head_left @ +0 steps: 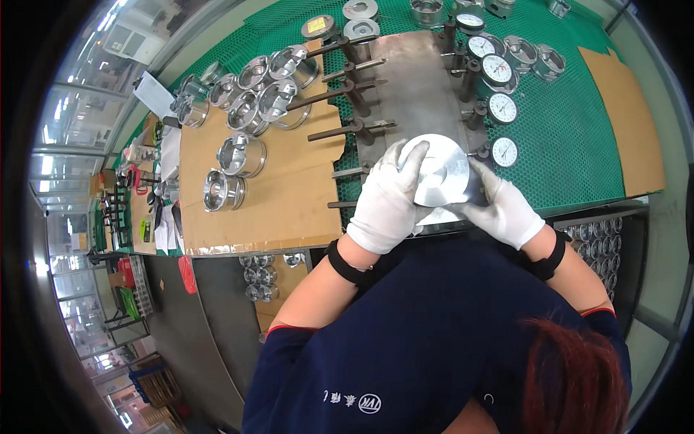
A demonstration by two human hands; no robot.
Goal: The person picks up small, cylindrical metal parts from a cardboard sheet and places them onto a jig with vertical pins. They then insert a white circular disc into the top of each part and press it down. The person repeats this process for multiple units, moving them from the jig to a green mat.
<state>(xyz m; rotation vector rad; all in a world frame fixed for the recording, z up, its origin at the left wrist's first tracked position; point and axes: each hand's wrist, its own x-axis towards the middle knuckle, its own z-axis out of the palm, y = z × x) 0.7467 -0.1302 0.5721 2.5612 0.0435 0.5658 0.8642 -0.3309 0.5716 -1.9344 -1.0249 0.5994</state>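
Observation:
A shiny round metal piston (pixel 442 173), its flat crown facing up, is held over the near end of a steel plate (pixel 416 79). My white-gloved left hand (pixel 390 194) grips its left side, thumb and fingertips over the rim. On the right side, my gloved right hand (pixel 504 211) curls around the piston's edge, with its lower fingers partly hidden under it. Close beyond my right fingers, a dial gauge (pixel 504 152) is clamped to a dark post. Another bright metal surface shows just below the piston, too covered to make out.
Several pistons (pixel 242 154) stand on a cardboard sheet (pixel 282 210) at the left. Dark posts with rods (pixel 354 129) line the plate's left side, and more dial gauges (pixel 497 70) its right. Further pistons (pixel 548 61) stand on green matting (pixel 571 137). Below the bench, shelves hold more pistons (pixel 598 246).

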